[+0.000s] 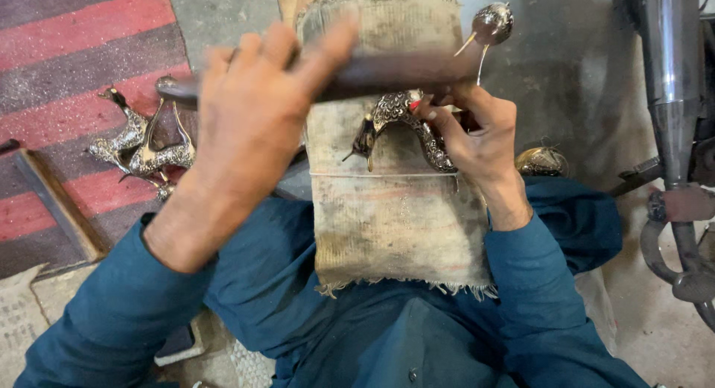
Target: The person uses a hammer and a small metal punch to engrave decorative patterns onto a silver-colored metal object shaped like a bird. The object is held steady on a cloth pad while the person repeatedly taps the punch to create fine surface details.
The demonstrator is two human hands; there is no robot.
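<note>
My left hand [253, 112] is closed around a long dark bar-shaped tool [387, 74] that lies blurred across the top of a worn burlap-covered block [387, 209]. My right hand [473, 138] pinches an ornate curved brass casting [406, 120], engraved and shiny, and presses it on the burlap just under the tool. Both arms wear blue sleeves.
Several shiny brass animal-shaped castings [141, 150] lie on the red and purple striped mat [67, 75] at the left. A round brass piece with thin prongs [491, 24] sits at the top, another [542, 161] beside my right wrist. A metal pipe and clamp [674, 135] stand at the right.
</note>
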